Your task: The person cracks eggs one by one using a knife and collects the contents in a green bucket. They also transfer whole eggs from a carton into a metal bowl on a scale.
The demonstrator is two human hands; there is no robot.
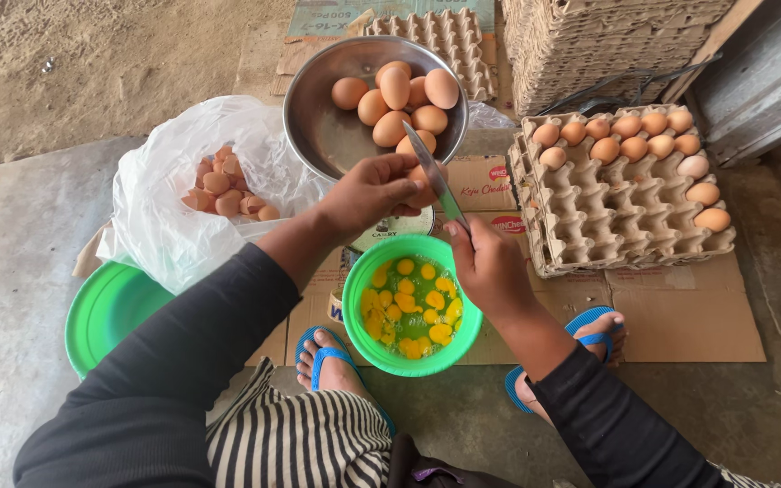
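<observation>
The left hand (368, 194) holds a brown egg (424, 183) above the far rim of the green bowl (359, 298), its fingers wrapped around the shell so that only the right-hand part of the egg shows. The egg is smooth and tan, like the others nearby. Which way its long axis runs cannot be told, since the hand covers most of it.

The right hand (490, 267) grips a knife (436, 176), fingers closed tight on the handle, which is hidden inside the fist. The blade is thin, grey and shiny. Its long axis runs from the hand up and to the left, with the tip pointing away from the person toward the metal bowl (318, 126). The middle of the blade meets the egg.

The green bowl sits on flattened cardboard (680, 316) between the person's feet in blue sandals, and holds many yellow yolks in clear liquid. The metal bowl beyond it carries whole brown eggs. To the left, a white plastic bag (164, 199) holds broken shells, beside a green lid (106, 312). To the right, a grey egg tray (625, 199) stands partly filled.
</observation>
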